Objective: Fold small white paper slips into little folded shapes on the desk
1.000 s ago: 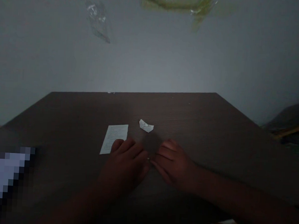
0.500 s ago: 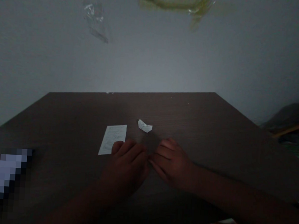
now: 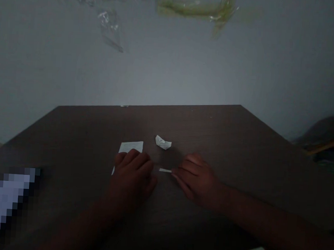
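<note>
The left hand [image 3: 131, 173] lay loosely curled over a printed slip [image 3: 130, 147], gripping nothing visible. The right hand's [image 3: 197, 178] fingers [image 3: 181, 175] closed together at the end of a paper strip [image 3: 165, 170], hold unclear; crumpled paper [image 3: 163, 142] sat farther along the table [image 3: 69, 141].

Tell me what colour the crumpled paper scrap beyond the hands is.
White, shown best in the head view: the crumpled paper scrap stands out against the dark brown tabletop.
</note>
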Available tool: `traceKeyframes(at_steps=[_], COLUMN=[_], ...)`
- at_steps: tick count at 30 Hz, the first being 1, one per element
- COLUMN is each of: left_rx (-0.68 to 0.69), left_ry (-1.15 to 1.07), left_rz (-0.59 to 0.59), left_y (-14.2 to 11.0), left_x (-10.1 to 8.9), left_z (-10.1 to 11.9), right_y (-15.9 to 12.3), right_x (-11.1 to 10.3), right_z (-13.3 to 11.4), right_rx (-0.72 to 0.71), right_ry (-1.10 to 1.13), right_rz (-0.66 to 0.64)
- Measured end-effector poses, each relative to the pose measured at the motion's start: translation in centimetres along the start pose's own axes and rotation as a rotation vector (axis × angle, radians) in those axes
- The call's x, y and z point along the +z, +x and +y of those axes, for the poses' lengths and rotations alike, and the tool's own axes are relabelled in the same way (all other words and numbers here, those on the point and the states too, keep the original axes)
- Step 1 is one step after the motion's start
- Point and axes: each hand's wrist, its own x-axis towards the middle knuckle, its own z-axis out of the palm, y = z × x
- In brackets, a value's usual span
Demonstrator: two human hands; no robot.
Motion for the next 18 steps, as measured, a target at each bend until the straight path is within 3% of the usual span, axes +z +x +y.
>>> traceKeyframes(at_steps=[4,9,18], left_rx=[0.008,0.092,0.084], left_ry=[-0.062,-0.108,-0.061], left_rz=[0.060,0.044,-0.019], left_y=[-0.3,-0.2,0.1], left_x=[0.1,0.5,0.0], left_z=[0.6,2.0,2.7], right_y=[0.0,0.4,0.7], right_x=[0.2,0.2,-0.2], right_z=[0.0,-0.8,-1.4], right_rx=[-0.006,-0.020,-0.052], right_ry=[-0.018,-0.006,0.002], right_rz=[0.003,-0.027,-0.055])
